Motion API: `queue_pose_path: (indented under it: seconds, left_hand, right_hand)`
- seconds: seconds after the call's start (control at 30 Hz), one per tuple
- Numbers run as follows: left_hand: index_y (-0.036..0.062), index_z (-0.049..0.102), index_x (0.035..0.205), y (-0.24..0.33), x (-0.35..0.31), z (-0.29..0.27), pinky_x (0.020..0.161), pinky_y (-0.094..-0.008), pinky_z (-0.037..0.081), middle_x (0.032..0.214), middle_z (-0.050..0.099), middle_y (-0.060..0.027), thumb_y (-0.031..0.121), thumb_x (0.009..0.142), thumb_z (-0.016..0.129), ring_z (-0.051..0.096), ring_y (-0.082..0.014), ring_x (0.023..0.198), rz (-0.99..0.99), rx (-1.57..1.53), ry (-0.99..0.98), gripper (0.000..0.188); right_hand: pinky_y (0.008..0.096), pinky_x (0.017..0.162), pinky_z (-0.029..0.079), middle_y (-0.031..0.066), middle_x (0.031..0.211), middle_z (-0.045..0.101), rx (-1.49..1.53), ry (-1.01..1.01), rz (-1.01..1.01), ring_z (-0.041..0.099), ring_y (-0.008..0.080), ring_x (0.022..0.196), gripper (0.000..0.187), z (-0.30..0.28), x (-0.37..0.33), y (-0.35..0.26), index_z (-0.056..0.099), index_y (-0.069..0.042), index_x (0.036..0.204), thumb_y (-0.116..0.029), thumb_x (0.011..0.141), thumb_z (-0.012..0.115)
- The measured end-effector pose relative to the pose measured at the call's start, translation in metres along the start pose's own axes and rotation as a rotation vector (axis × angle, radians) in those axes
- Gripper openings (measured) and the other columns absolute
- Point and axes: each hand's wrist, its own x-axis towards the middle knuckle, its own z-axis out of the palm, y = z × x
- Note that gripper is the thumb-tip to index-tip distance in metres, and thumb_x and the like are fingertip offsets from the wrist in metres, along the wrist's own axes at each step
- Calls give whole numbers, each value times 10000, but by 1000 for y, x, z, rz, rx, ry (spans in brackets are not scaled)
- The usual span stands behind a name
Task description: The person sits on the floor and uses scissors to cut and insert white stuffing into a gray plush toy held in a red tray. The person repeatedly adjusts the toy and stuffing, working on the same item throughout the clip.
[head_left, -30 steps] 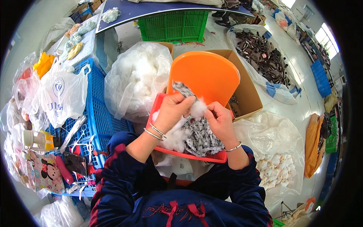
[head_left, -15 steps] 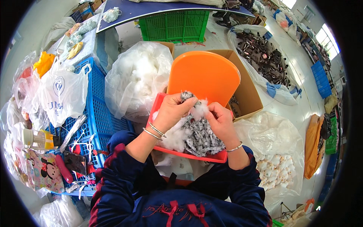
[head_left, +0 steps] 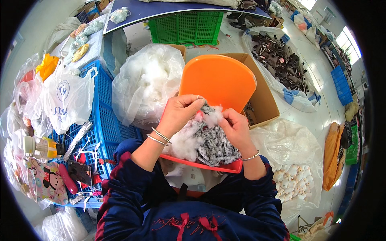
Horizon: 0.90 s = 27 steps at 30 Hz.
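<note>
Over a red tray on my lap, my left hand pinches a small grey fuzzy fabric piece between thumb and fingers. My right hand is closed at the edge of a white stuffing tuft, which touches the grey piece. Whether any tuft has gone inside the piece cannot be made out. Below the hands, the tray holds loose white stuffing on its left and a heap of grey fuzzy pieces on its right.
Beyond the tray stands an orange chair back, with a cardboard box behind it. A clear bag of stuffing is at left, beside blue crates bearing scissors and a phone. Bags of brown pieces and pale pieces lie at right.
My left hand has shifted slightly left and its fingers have turned over the grey piece, which now shows less above them. My right hand stays almost in place by the white tuft.
</note>
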Motion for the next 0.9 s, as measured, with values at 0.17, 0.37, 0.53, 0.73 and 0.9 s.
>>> queue_pose_path:
  seconds: [0.17,0.37,0.53,0.73,0.9]
  left_hand:
    - [42,619,763,-5,1,4,475,-193,351,618,501,62,161,932,631,445,-16,535,19,-51,-52,207]
    - [50,581,719,-10,0,13,462,-210,355,599,493,47,173,943,619,450,-37,515,28,-160,-31,259]
    - [27,616,751,-28,-8,29,491,-209,375,613,516,34,196,939,629,461,-40,537,-24,-84,-55,253]
    - [16,701,881,-33,1,16,622,-208,433,721,608,24,199,926,644,541,-55,664,68,23,-18,198]
    - [-7,673,1011,2,12,-16,869,-265,474,1000,682,-45,159,945,593,614,-105,904,113,-212,76,196]
  right_hand:
    - [207,594,399,-31,748,570,206,-30,89,475,34,664,104,4,-3,5,564,-3,894,-85,925,619]
    - [199,612,421,-14,785,589,382,-6,251,504,39,685,100,14,-9,7,566,-7,916,-100,949,581]
    - [176,511,348,-17,728,537,400,65,213,444,22,577,103,27,-5,-2,525,-42,905,-112,977,545]
    - [171,520,341,-21,760,538,442,-20,237,433,24,580,95,16,-7,-2,532,-31,934,-116,971,554]
    - [221,563,384,-37,768,530,135,-271,298,453,35,645,119,-9,-6,13,540,-14,909,-97,916,626]
